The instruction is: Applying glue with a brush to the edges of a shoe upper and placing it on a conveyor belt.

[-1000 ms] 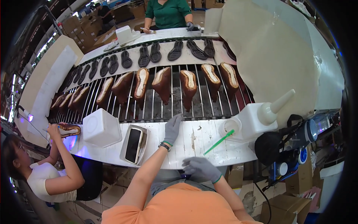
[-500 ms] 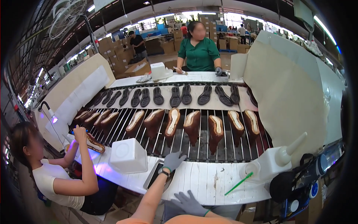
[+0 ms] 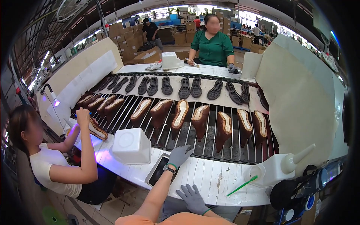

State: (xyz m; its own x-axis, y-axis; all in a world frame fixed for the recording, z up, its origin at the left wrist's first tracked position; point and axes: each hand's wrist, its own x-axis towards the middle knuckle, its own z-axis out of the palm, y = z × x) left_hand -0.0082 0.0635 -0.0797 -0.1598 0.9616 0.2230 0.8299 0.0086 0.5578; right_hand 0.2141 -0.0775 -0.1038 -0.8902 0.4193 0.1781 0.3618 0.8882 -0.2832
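My left hand (image 3: 180, 154), in a grey glove and with a watch at the wrist, reaches over the white table to the near edge of a roller-bar conveyor (image 3: 240, 156). Its fingers are stretched out and hold nothing. My right hand (image 3: 193, 198), also grey-gloved, rests on the table's near edge, fingers spread. Ahead of my left hand, several brown boots (image 3: 180, 114) stand upside down on the conveyor bars, their pale bottoms facing up. Beside my left wrist lies a shallow white tray (image 3: 149, 179) with a dark flat panel (image 3: 159, 170) in it.
Black shoe soles (image 3: 184, 88) line a shelf behind the boots. A white tub (image 3: 131, 146) stands left; a white squeeze bottle (image 3: 279, 168) and green brush (image 3: 243, 185) lie right. One person (image 3: 56, 161) works at left on a boot; another (image 3: 212, 47) stands across holding a brush.
The view has shifted slightly, so most of the scene sits higher and further right. Both my hands hardly move against the table.
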